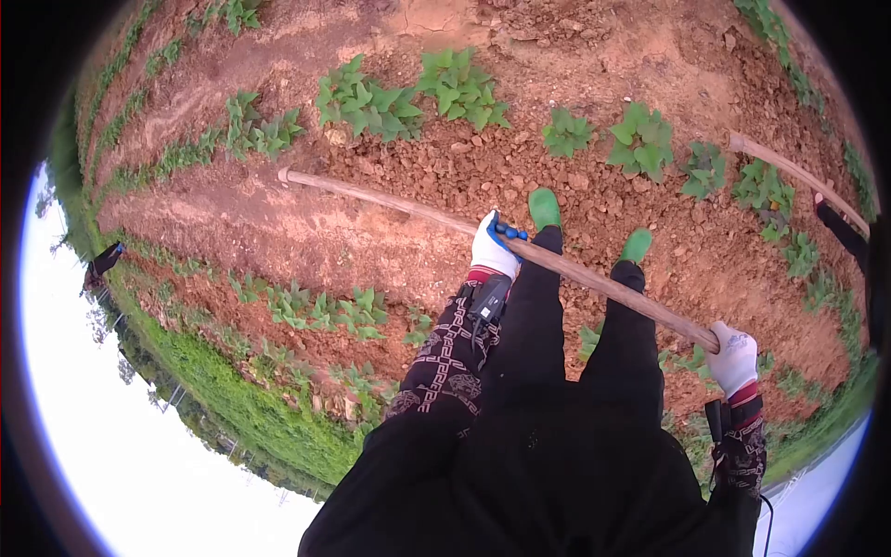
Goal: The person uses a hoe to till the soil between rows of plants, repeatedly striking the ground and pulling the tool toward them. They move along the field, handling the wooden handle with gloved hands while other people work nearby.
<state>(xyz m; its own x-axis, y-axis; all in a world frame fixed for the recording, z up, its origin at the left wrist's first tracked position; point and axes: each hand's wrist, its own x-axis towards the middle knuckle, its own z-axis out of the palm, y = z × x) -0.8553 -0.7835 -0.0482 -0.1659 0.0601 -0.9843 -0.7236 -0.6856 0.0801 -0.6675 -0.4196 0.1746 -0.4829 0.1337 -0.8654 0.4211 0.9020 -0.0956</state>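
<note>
A long wooden pole (390,200) slants across the view, from a blunt far end at the upper left down to my right side. My left hand (495,247), in a white glove with blue-coated fingers, is closed around its middle part. At the near end my right hand (735,356), also in a white glove, is wrapped round the wood. Below the pole lies loose, cloddy reddish soil (436,172). Leafy green plants (367,102) grow in a row just beyond it. No tool head shows on the pole.
My green boots (545,208) stand on the broken soil between plant rows. At the right edge, another person's arm (843,230) is beside a second wooden pole (789,165). A distant person (104,265) is at the far left. Grass (269,404) borders the field.
</note>
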